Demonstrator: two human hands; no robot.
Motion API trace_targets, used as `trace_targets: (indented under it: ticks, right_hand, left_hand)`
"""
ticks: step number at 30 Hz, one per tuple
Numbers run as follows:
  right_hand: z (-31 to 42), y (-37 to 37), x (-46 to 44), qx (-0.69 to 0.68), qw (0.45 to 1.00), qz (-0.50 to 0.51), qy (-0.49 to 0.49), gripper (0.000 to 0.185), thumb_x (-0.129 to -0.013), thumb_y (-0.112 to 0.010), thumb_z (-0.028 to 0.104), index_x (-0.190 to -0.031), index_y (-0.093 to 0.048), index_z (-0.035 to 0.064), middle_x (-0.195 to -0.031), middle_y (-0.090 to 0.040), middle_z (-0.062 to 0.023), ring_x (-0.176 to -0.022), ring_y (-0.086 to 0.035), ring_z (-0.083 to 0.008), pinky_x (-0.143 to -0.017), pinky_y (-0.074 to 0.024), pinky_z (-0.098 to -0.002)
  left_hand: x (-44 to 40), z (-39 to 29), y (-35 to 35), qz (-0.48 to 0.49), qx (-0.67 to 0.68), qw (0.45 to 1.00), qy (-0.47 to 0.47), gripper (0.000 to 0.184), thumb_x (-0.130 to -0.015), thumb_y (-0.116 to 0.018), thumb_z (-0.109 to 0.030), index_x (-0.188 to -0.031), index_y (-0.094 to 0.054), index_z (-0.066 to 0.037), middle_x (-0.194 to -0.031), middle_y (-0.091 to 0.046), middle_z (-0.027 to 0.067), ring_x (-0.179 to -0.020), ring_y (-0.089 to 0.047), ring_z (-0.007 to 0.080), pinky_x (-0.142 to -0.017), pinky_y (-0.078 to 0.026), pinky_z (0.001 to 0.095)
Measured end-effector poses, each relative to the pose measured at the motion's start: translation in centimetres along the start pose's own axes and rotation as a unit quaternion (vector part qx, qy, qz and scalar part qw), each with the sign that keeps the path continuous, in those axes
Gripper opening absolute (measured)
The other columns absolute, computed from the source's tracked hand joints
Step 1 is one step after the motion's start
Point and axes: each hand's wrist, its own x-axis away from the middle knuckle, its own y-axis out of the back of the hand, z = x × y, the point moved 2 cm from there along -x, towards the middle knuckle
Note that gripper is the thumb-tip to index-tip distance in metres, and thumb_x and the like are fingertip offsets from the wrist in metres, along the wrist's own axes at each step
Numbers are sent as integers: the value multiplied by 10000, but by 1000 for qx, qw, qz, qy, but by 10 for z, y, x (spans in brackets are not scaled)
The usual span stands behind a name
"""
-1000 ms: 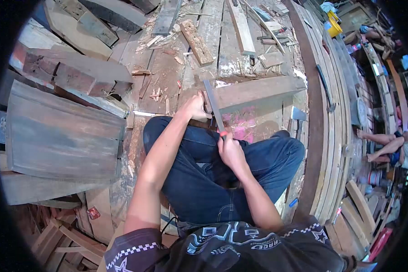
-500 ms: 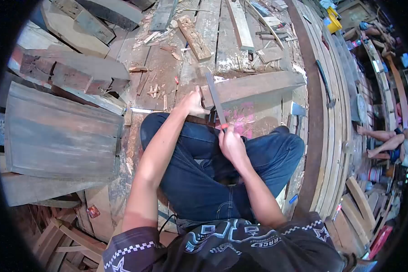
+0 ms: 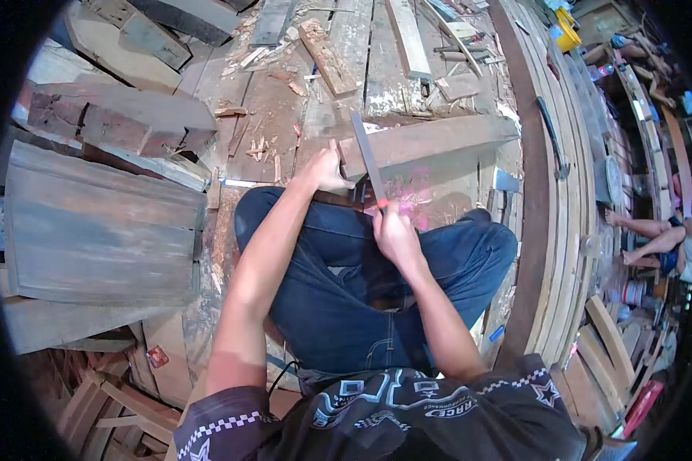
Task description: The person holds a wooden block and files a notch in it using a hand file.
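Observation:
In the head view, a thick wooden beam (image 3: 438, 144) lies crosswise just beyond my folded legs. My left hand (image 3: 329, 170) is closed around its left end, with the thumb up against the end. My right hand (image 3: 397, 234) holds a hand tool with a long, flat grey blade (image 3: 367, 154) and a red-orange part by the grip. The blade lies slantwise over the beam near its left end, its tip pointing away from me. Whether it is a saw or a file, I cannot tell. Dark metal prongs show below the beam beside my left hand.
A hatchet-like blade (image 3: 506, 180) rests by the beam's right end. A claw-headed bar (image 3: 552, 138) lies on the long planks (image 3: 565, 253) at right. Curved boards (image 3: 104, 223) are stacked at left. Wood offcuts (image 3: 327, 58) and chips litter the floor ahead. Another person's legs (image 3: 653, 234) show far right.
My right hand and the blade have slid a little forward, away from me, across the beam. My left hand keeps its hold on the beam's end. The view has shifted slightly.

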Motion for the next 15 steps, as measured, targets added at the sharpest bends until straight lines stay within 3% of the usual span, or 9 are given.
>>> trace_targets:
  ticks: [1,4,8,9,12,15]
  right_hand:
    - [-11,-4,18,-25,999,-21,27,319,-978,-518,237,-1029,-455,-71,-770,-641,-360,-768,-647,-540,-695,-525,-608]
    - [-16,3,43,14,999,31,-32,314,-975,-530,238,-1040,-450,-58,-763,-641,-357,-750,-649,-532,-669,-527,-608]
    - [-10,-6,-2,-4,999,-30,27,306,-979,-513,246,-1050,-472,-49,-761,-643,-352,-750,-648,-535,-687,-528,-607]
    - [-8,-7,-23,-3,999,-33,34,309,-978,-513,246,-1048,-480,-53,-762,-643,-351,-756,-648,-536,-691,-531,-603]
    - [-4,-7,-36,-7,999,-20,23,315,-975,-515,246,-1043,-493,-61,-770,-644,-352,-770,-649,-538,-699,-533,-599]
    - [-10,2,-14,-9,1000,-17,23,322,-973,-523,248,-1042,-487,-64,-786,-645,-360,-780,-651,-539,-698,-533,-596]
  left_hand:
    - [3,-28,21,75,24,978,194,1166,-600,-903,-358,-1385,-247,201,-1112,-651,303,-1055,-651,404,-985,-499,394]
    - [3,-20,16,57,33,985,157,1132,-595,-902,-348,-1403,-288,155,-1136,-638,317,-1094,-630,417,-1029,-467,398]
    - [-1,-4,6,68,15,986,154,1097,-606,-897,-347,-1381,-314,166,-1161,-634,314,-1093,-633,412,-983,-502,409]
    - [2,-26,21,33,26,996,85,1071,-611,-901,-351,-1370,-344,160,-1174,-637,303,-1099,-637,400,-972,-509,407]
    - [-3,-14,11,79,23,985,151,1241,-582,-917,-433,-1356,-203,224,-1116,-645,321,-1058,-650,411,-934,-533,417]
    - [-1,-8,6,79,-17,985,152,1293,-586,-914,-432,-1366,-133,240,-1111,-647,316,-1060,-647,410,-942,-524,407]
